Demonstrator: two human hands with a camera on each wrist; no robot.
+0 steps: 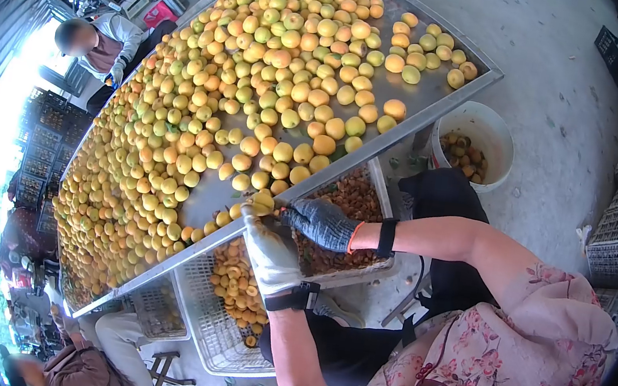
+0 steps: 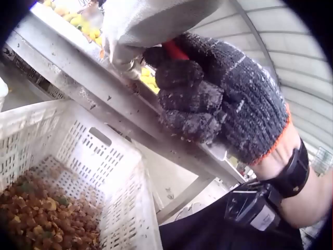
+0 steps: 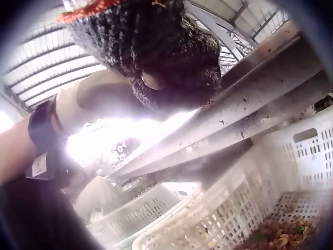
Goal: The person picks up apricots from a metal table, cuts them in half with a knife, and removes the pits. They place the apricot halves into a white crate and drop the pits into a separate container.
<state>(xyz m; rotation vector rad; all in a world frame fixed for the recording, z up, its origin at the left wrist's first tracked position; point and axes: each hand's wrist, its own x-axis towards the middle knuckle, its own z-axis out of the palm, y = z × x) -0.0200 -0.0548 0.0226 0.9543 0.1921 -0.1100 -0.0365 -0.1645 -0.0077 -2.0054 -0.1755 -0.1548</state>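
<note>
My left hand (image 1: 273, 257), in a white glove, grips an apricot (image 1: 262, 202) at the metal table's near edge. My right hand (image 1: 324, 223), in a dark grey knitted glove with an orange cuff, meets it there. In the left wrist view its fingers curl round a red handle (image 2: 175, 51); the rest of that tool is hidden. The right wrist view shows the dark glove (image 3: 151, 47) close up, covering the work. Yellow-orange apricots (image 1: 265, 54) heap over the table. Below the hands, one white basket (image 1: 209, 332) holds orange fruit pieces, another (image 2: 125, 192) small brown pieces.
The metal table's raised rim (image 1: 365, 153) runs between the heap and the baskets. A white bucket (image 1: 499, 140) with browned fruit stands beside a table leg. Crates (image 1: 615, 237) are stacked at right. One person (image 1: 114, 42) sits across the table, another (image 1: 83, 366) at lower left.
</note>
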